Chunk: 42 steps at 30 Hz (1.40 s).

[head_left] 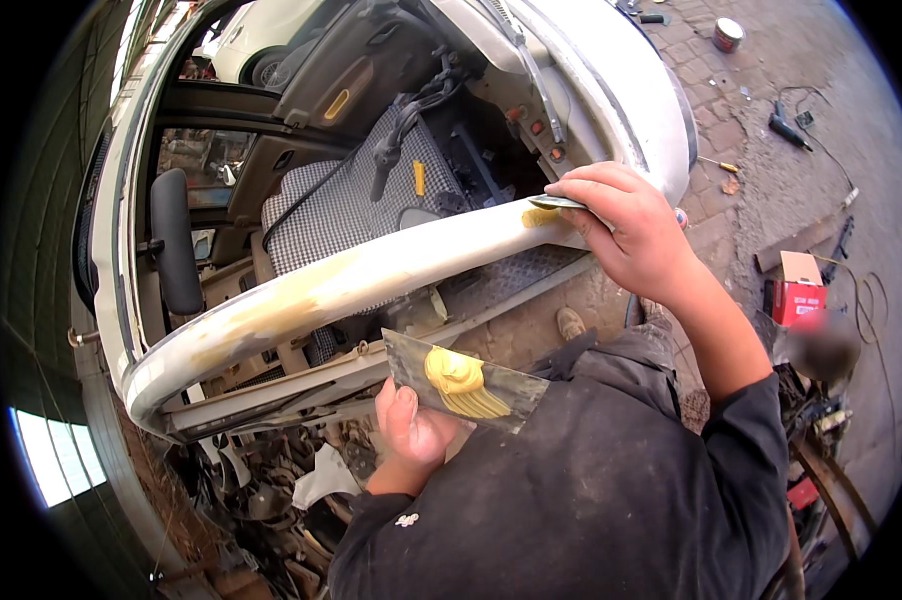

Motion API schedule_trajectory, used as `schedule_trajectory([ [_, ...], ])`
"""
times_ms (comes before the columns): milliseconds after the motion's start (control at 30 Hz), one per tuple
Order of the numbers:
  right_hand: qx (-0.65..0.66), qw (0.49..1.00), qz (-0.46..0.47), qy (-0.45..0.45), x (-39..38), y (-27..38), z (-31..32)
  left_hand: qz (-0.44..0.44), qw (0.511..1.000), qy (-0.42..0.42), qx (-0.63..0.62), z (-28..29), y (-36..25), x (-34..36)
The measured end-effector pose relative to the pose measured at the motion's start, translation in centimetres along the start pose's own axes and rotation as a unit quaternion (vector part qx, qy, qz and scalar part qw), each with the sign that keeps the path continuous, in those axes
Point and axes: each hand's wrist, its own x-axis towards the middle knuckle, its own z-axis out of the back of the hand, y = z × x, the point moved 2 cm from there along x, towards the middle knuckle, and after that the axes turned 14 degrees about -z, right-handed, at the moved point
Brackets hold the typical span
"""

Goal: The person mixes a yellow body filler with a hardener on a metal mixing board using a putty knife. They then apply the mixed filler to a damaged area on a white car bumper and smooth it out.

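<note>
A pale curved pillar [391, 262] of a vehicle body runs across the view, with tan dried-looking filler patches [271, 305] along its left part. My right hand [626, 225] grips a thin putty scraper [559, 202], its blade against the pillar's right end. Just under that blade lies a small smear of yellow putty [536, 217]. Lower down, near my chest, my left hand [411, 428] holds a flat grey mixing board [416, 355] by its left edge, tilted. A thick mound of yellow putty [455, 370] with combed streaks sits on the board.
Behind the pillar is the cab with a checked seat [326, 205], a steering wheel [401, 145] and a dark headrest [177, 240]. Scrap parts [261, 500] pile up at lower left. On the right ground lie a corded power tool [789, 128], a can [728, 35] and a red box [797, 298].
</note>
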Motion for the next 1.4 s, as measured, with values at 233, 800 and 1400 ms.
schedule_trajectory([
  [233, 0.056, 0.995, -0.081, -0.011, -0.7, 0.1, 0.4, 0.005, 0.999, -0.048, 0.021, 0.5, 0.5, -0.9],
  [800, -0.071, 0.993, 0.079, 0.055, -5.8, 0.1, -4.1, 0.025, 1.0, -0.007, -0.003, 0.7, 0.7, -0.3],
  [1400, -0.053, 0.993, 0.085, -0.059, -3.4, 1.1, -2.8, 0.01, 0.999, -0.033, 0.003, 0.1, 0.4, -1.6],
])
